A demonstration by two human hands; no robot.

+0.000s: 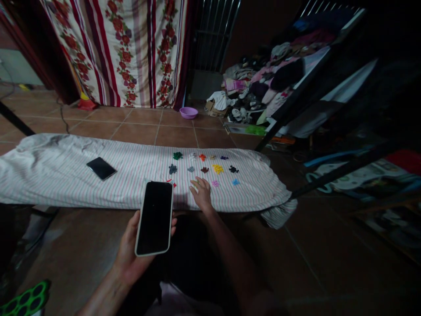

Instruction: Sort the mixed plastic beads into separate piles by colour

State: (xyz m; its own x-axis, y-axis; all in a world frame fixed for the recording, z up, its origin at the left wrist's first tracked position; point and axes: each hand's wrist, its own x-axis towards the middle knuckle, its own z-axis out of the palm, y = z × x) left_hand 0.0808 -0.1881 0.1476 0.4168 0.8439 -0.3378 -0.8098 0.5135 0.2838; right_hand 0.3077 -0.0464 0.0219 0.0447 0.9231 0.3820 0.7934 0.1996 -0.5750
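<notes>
My left hand is wrapped round a phone with a dark screen and a pale case, held up in front of the board's near edge. My right hand rests over the striped cloth with its fingers spread and nothing in them. Just beyond its fingertips lie a brown pile and a grey pile. Other small coloured piles sit around, among them yellow, pink, blue, black and green. Some red pieces show beside the phone.
A dark flat device lies on the left of the cloth-covered board. Beyond are a purple basin on the tiled floor, a floral curtain and a heap of clothes. Dark bars slant up at the right.
</notes>
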